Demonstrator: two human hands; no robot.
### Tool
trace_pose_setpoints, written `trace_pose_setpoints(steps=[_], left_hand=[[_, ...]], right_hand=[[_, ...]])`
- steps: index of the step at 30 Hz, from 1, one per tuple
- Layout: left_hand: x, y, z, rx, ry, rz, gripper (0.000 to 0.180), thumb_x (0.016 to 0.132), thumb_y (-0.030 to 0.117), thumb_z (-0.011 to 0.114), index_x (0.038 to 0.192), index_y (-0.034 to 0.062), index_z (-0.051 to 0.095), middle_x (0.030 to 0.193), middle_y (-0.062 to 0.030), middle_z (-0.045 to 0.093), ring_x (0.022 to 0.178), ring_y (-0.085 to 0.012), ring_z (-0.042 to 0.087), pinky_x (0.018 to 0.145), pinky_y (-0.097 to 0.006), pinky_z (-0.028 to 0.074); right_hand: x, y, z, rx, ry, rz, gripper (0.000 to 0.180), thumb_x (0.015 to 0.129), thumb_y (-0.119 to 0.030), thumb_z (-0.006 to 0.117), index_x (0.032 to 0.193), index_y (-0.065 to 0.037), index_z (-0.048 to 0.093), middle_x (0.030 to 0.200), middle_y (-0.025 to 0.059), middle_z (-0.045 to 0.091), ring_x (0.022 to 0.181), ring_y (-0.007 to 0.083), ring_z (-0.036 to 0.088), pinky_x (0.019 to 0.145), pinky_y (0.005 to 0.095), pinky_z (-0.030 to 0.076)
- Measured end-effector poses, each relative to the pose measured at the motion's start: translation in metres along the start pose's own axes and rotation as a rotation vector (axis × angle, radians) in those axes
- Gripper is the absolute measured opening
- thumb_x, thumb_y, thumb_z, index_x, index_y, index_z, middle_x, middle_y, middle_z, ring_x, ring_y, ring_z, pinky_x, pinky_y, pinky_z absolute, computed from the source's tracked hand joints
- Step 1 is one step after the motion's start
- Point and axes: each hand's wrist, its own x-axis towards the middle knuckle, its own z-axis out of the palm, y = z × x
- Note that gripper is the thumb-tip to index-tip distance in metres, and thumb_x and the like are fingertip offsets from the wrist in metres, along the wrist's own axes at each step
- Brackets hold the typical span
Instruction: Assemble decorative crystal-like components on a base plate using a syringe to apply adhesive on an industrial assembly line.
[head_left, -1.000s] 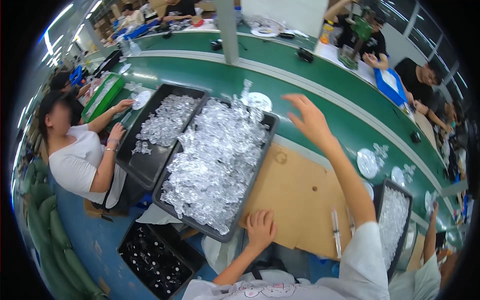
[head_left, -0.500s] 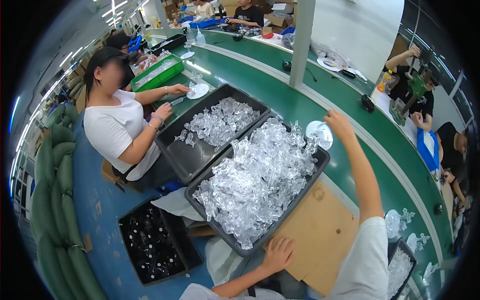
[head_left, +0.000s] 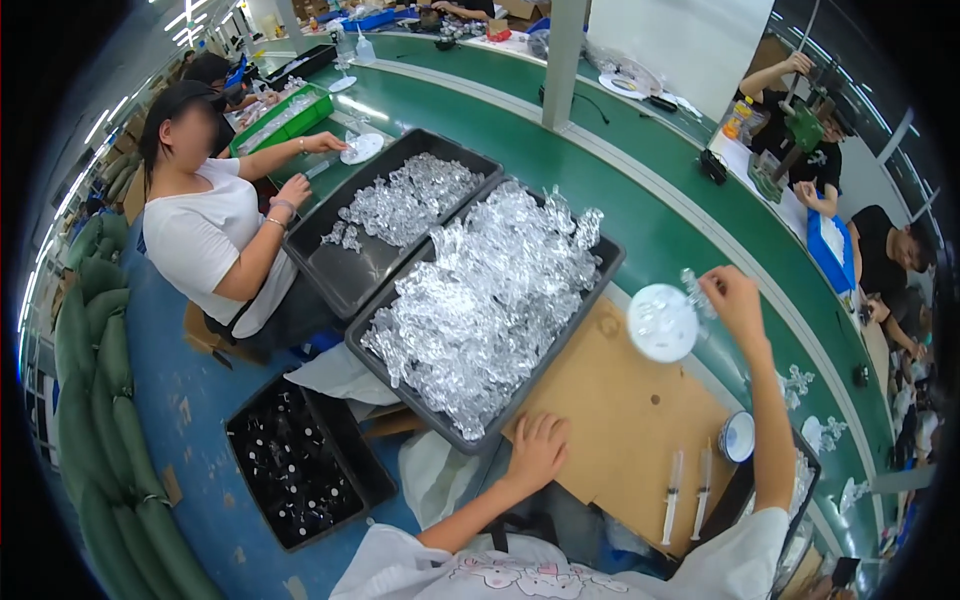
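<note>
My right hand [head_left: 735, 305] pinches a clear plastic piece [head_left: 695, 292] at the rim of a round white disc [head_left: 662, 325]. The disc is over the far edge of the brown cardboard sheet [head_left: 620, 400]; whether it touches the sheet I cannot tell. Other clear bits show on its face. My left hand [head_left: 538, 452] is open, fingers stretched out over the near-left edge of the cardboard, close to a grey tray [head_left: 478, 440] heaped with clear plastic parts [head_left: 490, 300]. Two syringes [head_left: 672, 500] lie side by side on the cardboard, with a small blue-and-white cup [head_left: 738, 437] beyond them.
Left of the heaped tray stands a second dark tray [head_left: 320, 275], partly filled with clear parts. A black bin [head_left: 290, 480] of small dark pieces is at lower left. A co-worker [head_left: 205, 210] sits at left, handling another white disc [head_left: 362, 148]. The green worktop [head_left: 450, 95] curves behind.
My right hand has brought the white disc from behind the heaped tray toward me and rightward, to the cardboard. The view has shifted, bringing the syringes and cup into sight. My left hand stays open.
</note>
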Motion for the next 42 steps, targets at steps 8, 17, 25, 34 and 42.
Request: trace_pose_setpoints(steps=[8,17,25,34,42], left_hand=[[0.016,0.023,-0.146,-0.322,0.045,-0.075,0.02,0.083,0.008,0.062,0.102,0.0036,0.064,0.105,-0.0148,0.064,0.096,-0.0337,0.061,0.085,-0.04,0.047],[0.095,-0.049,-0.189,0.161,0.128,-0.007,0.027,0.08,0.007,0.066,0.106,0.0055,0.063,0.109,-0.0119,0.059,0.105,-0.0319,0.055,0.09,-0.041,0.042],[0.112,-0.098,-0.169,0.517,-0.053,0.193,0.029,0.071,0.016,0.075,0.1,0.0137,0.068,0.107,-0.0038,0.06,0.115,-0.025,0.05,0.1,-0.051,0.031],[0.119,-0.116,-0.164,0.412,0.077,0.32,0.018,0.074,0.004,0.07,0.091,0.0063,0.064,0.095,-0.0074,0.065,0.108,-0.0327,0.058,0.092,-0.041,0.041],[0.058,0.003,-0.132,-1.017,0.349,-0.161,0.009,0.088,0.003,0.063,0.097,0.0009,0.062,0.086,-0.0029,0.064,0.074,-0.0075,0.058,0.067,-0.023,0.048]], right_hand=[[-0.076,-0.058,0.054,0.081,-0.163,0.041,0.018,0.081,-0.022,0.069,0.087,-0.004,0.07,0.078,0.0114,0.063,0.067,0.0232,0.064,0.062,0.034,0.049],[-0.126,-0.079,0.023,0.119,0.022,0.123,0.026,0.081,-0.02,0.07,0.104,-0.009,0.067,0.088,0.0084,0.063,0.078,0.0199,0.063,0.068,0.0316,0.05],[-0.267,-0.133,-0.011,0.6,0.134,0.551,0.025,0.085,-0.009,0.066,0.108,-0.001,0.065,0.097,0.0075,0.066,0.089,0.0131,0.062,0.076,0.0252,0.049],[-0.351,-0.135,0.022,0.658,0.225,0.662,0.018,0.087,-0.004,0.063,0.104,0.001,0.064,0.098,0.0076,0.066,0.087,0.0121,0.063,0.074,0.0229,0.048],[-0.328,-0.141,0.047,0.774,0.199,0.629,0.025,0.086,-0.003,0.063,0.11,0.002,0.061,0.097,0.0083,0.066,0.084,0.0127,0.063,0.075,0.0239,0.049]])
